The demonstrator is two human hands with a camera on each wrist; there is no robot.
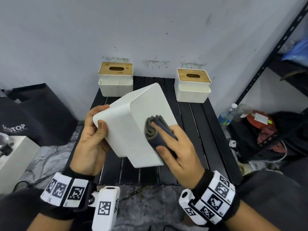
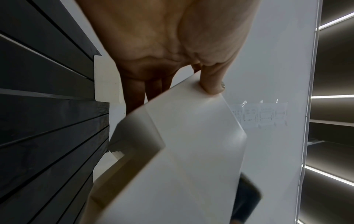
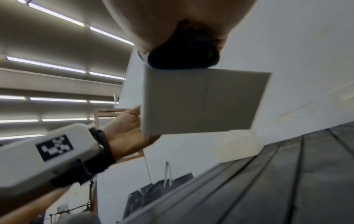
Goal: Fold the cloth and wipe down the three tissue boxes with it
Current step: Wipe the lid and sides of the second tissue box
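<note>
My left hand grips a white tissue box by one end, thumb on the near face, and holds it tilted above the black slatted table. Flat against the box's broad side lies a folded dark grey-blue cloth, pressed there by the straight fingers of my right hand. In the right wrist view the cloth bunches between palm and box. The left wrist view shows my thumb on the box. Two more tissue boxes with wooden lids, left and right, stand at the table's back.
A grey wall runs right behind the table. A black bag sits on the floor at the left. A black metal shelf stands at the right, with plastic bottles and clutter at its foot.
</note>
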